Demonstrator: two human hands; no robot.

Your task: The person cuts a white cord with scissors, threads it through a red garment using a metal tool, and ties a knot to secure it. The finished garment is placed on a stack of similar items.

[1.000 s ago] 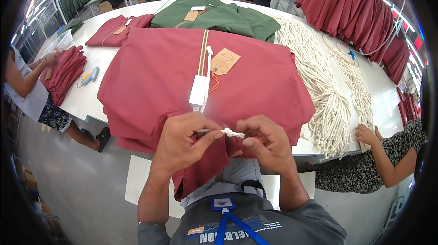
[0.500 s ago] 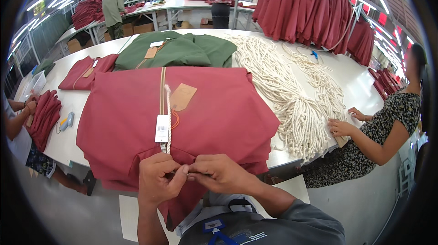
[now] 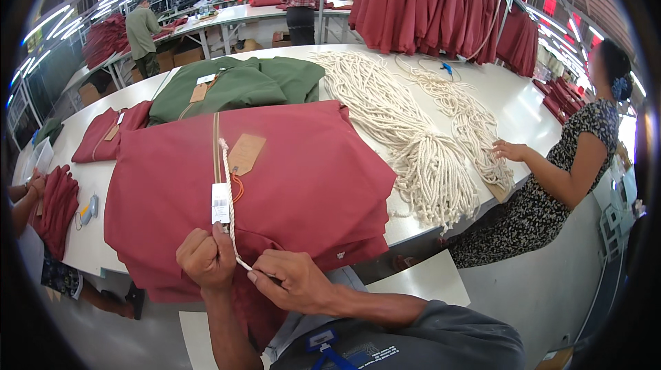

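Observation:
A dark red garment (image 3: 303,163) lies flat in front of me, its lower part hanging over the table edge towards me. Along its zipper (image 3: 217,137) runs a white twisted cord (image 3: 230,212), beside a white label (image 3: 220,199) and a brown card tag (image 3: 246,154) on an orange string. My right hand (image 3: 292,280) is closed in a pinch at the cord's near end. Closed at the zipper's near end, just below the label, is my left hand (image 3: 208,258); its fingers hide what they grip.
A bundle of white cords (image 3: 420,143) lies right of the garment, a green garment (image 3: 234,84) beyond it. At the right stands a person (image 3: 568,143) with a hand by the cords. Another person's hands hold red cloth (image 3: 56,201) at the left, near a grey-and-yellow tool (image 3: 89,210).
My hands were together at the garment's near edge; now they are apart. The right hand has drawn the cord's near end down and right. The whole view has shifted slightly.

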